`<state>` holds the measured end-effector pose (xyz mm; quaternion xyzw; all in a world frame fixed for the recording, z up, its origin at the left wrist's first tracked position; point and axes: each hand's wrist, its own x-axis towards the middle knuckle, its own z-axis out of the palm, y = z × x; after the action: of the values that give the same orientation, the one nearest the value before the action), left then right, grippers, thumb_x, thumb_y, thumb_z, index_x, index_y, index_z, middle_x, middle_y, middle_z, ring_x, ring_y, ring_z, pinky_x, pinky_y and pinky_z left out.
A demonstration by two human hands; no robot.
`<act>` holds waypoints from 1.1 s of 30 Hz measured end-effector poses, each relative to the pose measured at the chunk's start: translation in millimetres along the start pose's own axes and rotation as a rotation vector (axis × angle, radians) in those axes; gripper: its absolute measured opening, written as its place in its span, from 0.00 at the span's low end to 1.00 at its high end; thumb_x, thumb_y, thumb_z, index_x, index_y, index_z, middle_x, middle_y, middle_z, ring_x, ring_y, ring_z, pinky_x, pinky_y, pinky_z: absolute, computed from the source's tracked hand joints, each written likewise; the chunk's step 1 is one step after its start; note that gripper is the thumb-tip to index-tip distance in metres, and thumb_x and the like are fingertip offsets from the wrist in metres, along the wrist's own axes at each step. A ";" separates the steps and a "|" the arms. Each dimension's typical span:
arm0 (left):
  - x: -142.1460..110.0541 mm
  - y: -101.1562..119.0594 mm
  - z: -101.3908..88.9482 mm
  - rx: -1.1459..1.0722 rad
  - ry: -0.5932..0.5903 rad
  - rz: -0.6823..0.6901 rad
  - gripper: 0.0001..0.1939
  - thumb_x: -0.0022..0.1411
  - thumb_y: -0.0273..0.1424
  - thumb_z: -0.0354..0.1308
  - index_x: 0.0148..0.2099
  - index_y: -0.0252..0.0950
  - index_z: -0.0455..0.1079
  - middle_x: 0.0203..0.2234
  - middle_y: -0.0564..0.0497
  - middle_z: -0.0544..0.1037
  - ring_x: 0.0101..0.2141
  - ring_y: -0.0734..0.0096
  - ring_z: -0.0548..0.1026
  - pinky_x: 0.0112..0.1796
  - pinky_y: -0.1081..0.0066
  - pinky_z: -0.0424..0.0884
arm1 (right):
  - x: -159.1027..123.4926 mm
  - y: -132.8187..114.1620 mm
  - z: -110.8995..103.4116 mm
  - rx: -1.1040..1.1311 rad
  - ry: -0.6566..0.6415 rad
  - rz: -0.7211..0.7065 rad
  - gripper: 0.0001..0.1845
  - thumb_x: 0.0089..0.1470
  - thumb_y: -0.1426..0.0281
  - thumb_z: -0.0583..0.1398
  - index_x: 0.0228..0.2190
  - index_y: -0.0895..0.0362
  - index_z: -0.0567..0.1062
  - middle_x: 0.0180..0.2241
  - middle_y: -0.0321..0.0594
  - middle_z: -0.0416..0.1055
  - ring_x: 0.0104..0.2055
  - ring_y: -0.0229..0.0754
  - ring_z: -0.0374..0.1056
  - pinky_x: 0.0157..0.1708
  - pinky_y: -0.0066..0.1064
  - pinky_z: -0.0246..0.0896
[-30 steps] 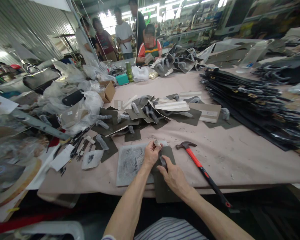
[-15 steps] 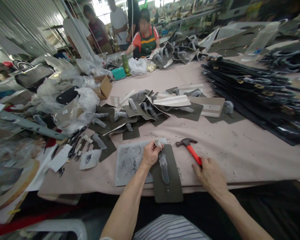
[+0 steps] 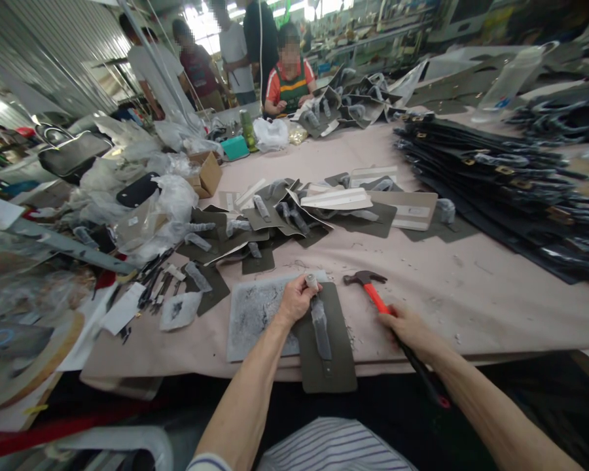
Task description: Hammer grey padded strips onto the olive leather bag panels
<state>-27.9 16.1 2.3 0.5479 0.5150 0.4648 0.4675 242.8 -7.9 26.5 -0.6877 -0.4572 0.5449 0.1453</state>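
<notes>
My left hand is closed around a small metal cylinder, a punch, held upright at the top end of a dark olive panel. A grey wrapped strip lies along that panel. The panel rests partly on a scuffed grey cutting pad at the table's near edge. My right hand is wrapped around the red and black handle of a claw hammer, whose head lies on the pink table cover to the right of the panel.
Several olive panels with wrapped strips lie piled mid-table. A long stack of dark pieces runs along the right. Plastic bags, a cardboard box and a black bag crowd the left. People work at the far end.
My right hand left the panel, moved right and took hold of the hammer handle. My left hand stayed on the punch at the panel's top.
</notes>
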 end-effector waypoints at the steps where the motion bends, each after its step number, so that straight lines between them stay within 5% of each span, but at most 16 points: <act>1: 0.4 0.5 -0.6 0.018 -0.016 0.004 0.03 0.61 0.27 0.59 0.37 0.34 0.73 0.32 0.48 0.81 0.34 0.67 0.77 0.39 0.71 0.71 | -3.2 -5.8 1.4 0.131 -0.084 0.046 0.04 0.59 0.69 0.55 0.32 0.54 0.63 0.25 0.32 0.62 0.21 0.35 0.57 0.22 0.29 0.54; 4: -0.9 2.1 -0.4 0.062 -0.027 0.013 0.03 0.61 0.27 0.58 0.37 0.34 0.74 0.32 0.49 0.81 0.34 0.68 0.77 0.39 0.71 0.71 | -17.3 -27.1 7.5 0.270 -0.156 0.071 0.06 0.61 0.66 0.51 0.32 0.53 0.61 0.23 0.27 0.57 0.16 0.32 0.51 0.17 0.26 0.50; 7: -5.6 2.8 2.6 0.103 0.014 0.045 0.05 0.61 0.26 0.57 0.37 0.35 0.74 0.32 0.50 0.81 0.34 0.68 0.76 0.39 0.71 0.71 | -37.7 -53.4 9.3 0.227 -0.034 -0.152 0.13 0.63 0.58 0.49 0.30 0.51 0.60 0.21 0.27 0.56 0.15 0.33 0.51 0.16 0.26 0.46; 11: -11.1 0.1 7.0 0.137 0.049 0.085 0.06 0.62 0.26 0.56 0.38 0.35 0.75 0.32 0.50 0.81 0.35 0.68 0.76 0.39 0.70 0.71 | -59.8 -79.4 5.9 -0.256 0.288 -0.694 0.18 0.65 0.54 0.49 0.28 0.52 0.61 0.19 0.32 0.61 0.19 0.37 0.56 0.22 0.30 0.46; 16: -11.7 -4.5 8.3 0.173 0.063 0.095 0.06 0.60 0.25 0.57 0.38 0.36 0.75 0.30 0.51 0.80 0.32 0.68 0.76 0.37 0.70 0.71 | -68.4 -99.2 -5.1 -0.868 0.254 -0.811 0.13 0.66 0.63 0.50 0.30 0.54 0.64 0.19 0.35 0.64 0.18 0.35 0.51 0.23 0.33 0.34; 19: -11.9 -3.8 7.9 0.193 0.041 0.121 0.06 0.62 0.27 0.57 0.38 0.36 0.75 0.32 0.50 0.81 0.34 0.68 0.77 0.39 0.70 0.72 | -81.4 -125.5 -19.8 -0.784 0.444 -0.930 0.15 0.66 0.60 0.49 0.30 0.54 0.63 0.18 0.33 0.60 0.17 0.35 0.49 0.22 0.31 0.35; 23: -13.3 -2.3 7.8 0.215 0.043 0.133 0.07 0.62 0.27 0.56 0.39 0.36 0.75 0.33 0.49 0.82 0.36 0.67 0.78 0.40 0.69 0.72 | -93.9 -138.6 -19.6 -0.318 0.814 -1.019 0.17 0.67 0.55 0.47 0.32 0.53 0.62 0.21 0.34 0.62 0.20 0.36 0.55 0.23 0.30 0.46; 25: -14.3 -2.9 8.0 0.214 0.047 0.123 0.06 0.62 0.28 0.56 0.39 0.36 0.75 0.32 0.49 0.81 0.35 0.67 0.77 0.40 0.69 0.72 | -87.4 -121.7 -9.4 -0.379 0.678 -0.917 0.16 0.66 0.56 0.47 0.30 0.52 0.61 0.20 0.35 0.62 0.20 0.37 0.55 0.23 0.31 0.46; 29: -14.4 -4.8 8.0 0.202 0.032 0.108 0.06 0.61 0.26 0.56 0.38 0.36 0.75 0.31 0.51 0.80 0.33 0.68 0.76 0.39 0.69 0.72 | -60.3 -72.0 -0.5 -0.845 0.212 -0.583 0.13 0.65 0.60 0.52 0.30 0.53 0.64 0.18 0.37 0.63 0.18 0.38 0.55 0.23 0.34 0.37; 33: -15.0 1.0 8.6 0.191 0.037 0.095 0.06 0.61 0.26 0.56 0.38 0.37 0.75 0.31 0.50 0.80 0.35 0.66 0.76 0.41 0.67 0.72 | -50.3 -51.7 -10.8 -0.849 0.234 -0.549 0.12 0.66 0.60 0.52 0.32 0.53 0.66 0.21 0.39 0.67 0.21 0.41 0.61 0.25 0.34 0.37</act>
<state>-19.8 0.8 1.7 0.6049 0.5390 0.4453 0.3810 228.7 -16.4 97.6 -0.5971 -0.7823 0.1725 0.0413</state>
